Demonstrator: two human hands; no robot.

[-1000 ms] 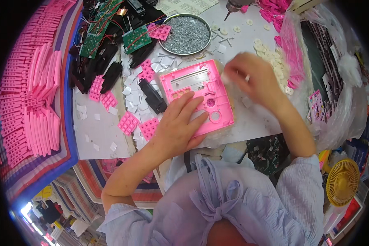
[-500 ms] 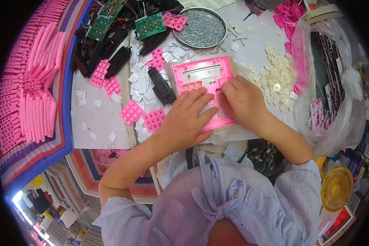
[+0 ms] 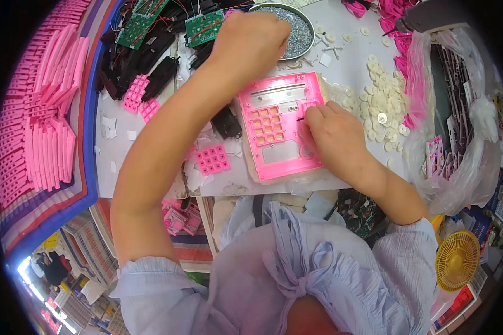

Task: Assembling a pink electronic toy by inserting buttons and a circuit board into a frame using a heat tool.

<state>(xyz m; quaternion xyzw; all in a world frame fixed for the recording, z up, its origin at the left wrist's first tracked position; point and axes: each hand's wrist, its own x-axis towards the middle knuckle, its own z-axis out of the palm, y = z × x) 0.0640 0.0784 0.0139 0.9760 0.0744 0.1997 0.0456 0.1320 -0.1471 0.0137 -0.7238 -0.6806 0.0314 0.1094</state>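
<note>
Pink plastic casing (image 3: 292,131) lies open side up on a pale worktop (image 3: 349,61), directly in front of the seated person. Its long axis runs from near the person toward the far side, the far end leaning slightly left. A grid of square openings fills part of its left half.

The person's two hands are well apart. The right hand (image 3: 334,134) is the nearer one: it rests at the casing's right edge, fingers bunched together beside a small dark piece (image 3: 300,118). Whether they grip that piece or only press there, I cannot tell.

The left hand (image 3: 251,42) is beyond the casing's far edge, its forearm crossing on the left. It hangs over a round metal dish (image 3: 313,40) of small grey screws (image 3: 299,33), fingers curled downward; whether they hold anything is hidden. From this hand, the casing lies back toward the person and a little to the right.

Left of the casing are a black part (image 3: 226,123), just beside it, and a pink keypad (image 3: 212,159). White discs (image 3: 383,92) are heaped to its right.
</note>
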